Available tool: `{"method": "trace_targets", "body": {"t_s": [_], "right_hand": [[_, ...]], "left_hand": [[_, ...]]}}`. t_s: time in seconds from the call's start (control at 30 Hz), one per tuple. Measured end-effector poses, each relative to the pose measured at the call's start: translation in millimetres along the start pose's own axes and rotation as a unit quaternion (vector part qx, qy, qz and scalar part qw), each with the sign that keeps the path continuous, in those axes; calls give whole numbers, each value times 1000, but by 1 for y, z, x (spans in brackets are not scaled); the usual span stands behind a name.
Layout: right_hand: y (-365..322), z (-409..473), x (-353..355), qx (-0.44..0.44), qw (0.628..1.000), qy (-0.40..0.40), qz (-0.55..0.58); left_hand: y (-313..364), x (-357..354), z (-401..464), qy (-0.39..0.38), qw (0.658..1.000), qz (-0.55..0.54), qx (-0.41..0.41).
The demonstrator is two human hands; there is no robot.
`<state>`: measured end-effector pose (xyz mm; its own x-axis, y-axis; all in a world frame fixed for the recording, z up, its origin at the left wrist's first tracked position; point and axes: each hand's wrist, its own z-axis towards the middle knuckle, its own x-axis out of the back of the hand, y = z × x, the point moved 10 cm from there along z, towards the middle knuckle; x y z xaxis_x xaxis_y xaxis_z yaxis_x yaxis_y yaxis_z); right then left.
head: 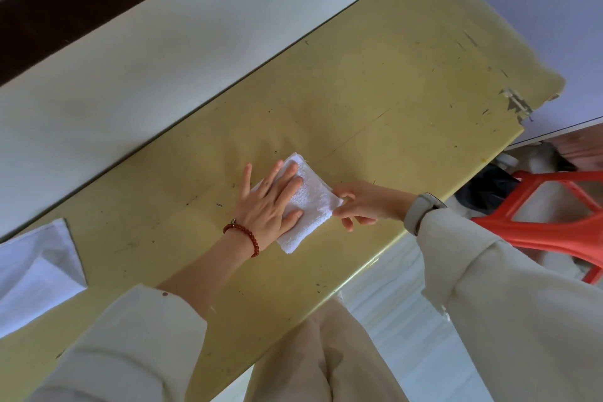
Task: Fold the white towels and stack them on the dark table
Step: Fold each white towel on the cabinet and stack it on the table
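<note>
You're wearing loose cream sleeves (509, 313) on both arms and matching pale trousers (326, 359). Just behind your left hand (266, 206) sits a red bead bracelet (243, 235) — behind your right hand (362, 202), a grey-strapped watch (419, 212).

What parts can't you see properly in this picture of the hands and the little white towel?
- Head view: the flat left hand covers the middle of the small folded white terry towel, so its layers cannot be counted.
- The right hand touches the towel's edge; whether it pinches is unclear.
- The white cloth is cut off by the left edge.
- The orange plastic chair is cut off at the right edge and partly hidden by the sleeve.
</note>
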<state>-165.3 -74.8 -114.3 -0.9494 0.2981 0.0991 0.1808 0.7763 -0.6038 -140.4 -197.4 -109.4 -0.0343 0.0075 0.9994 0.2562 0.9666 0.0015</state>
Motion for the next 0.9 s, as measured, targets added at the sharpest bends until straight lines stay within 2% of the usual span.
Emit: {"method": "trace_targets", "body": {"t_s": [0.1,0.2,0.27,0.37,0.47,0.6,0.83,0.9], "right_hand": [[6,0,2,-15,999,8,-31],[6,-3,12,0,997,59,-59],[3,-6,15,23,997,77,-12],[1,-6,8,33,996,41,76],[2,-1,-7,-4,1000,7,-10],[1,1,2,-7,987,73,-141],[14,-11,6,24,981,130,-144],[18,-16,13,47,972,196,-118]], "left_hand": [[0,0,0,1,1000,5,-3],[1,0,0,5,1000,3,-3],[1,0,0,5,1000,1,-3],[0,-1,0,2,1000,2,0],[1,0,1,3,1000,3,-2],[1,1,2,2,1000,6,-1],[1,-3,1,-12,1000,15,-6],[1,-3,1,-11,1000,14,-8]]}}
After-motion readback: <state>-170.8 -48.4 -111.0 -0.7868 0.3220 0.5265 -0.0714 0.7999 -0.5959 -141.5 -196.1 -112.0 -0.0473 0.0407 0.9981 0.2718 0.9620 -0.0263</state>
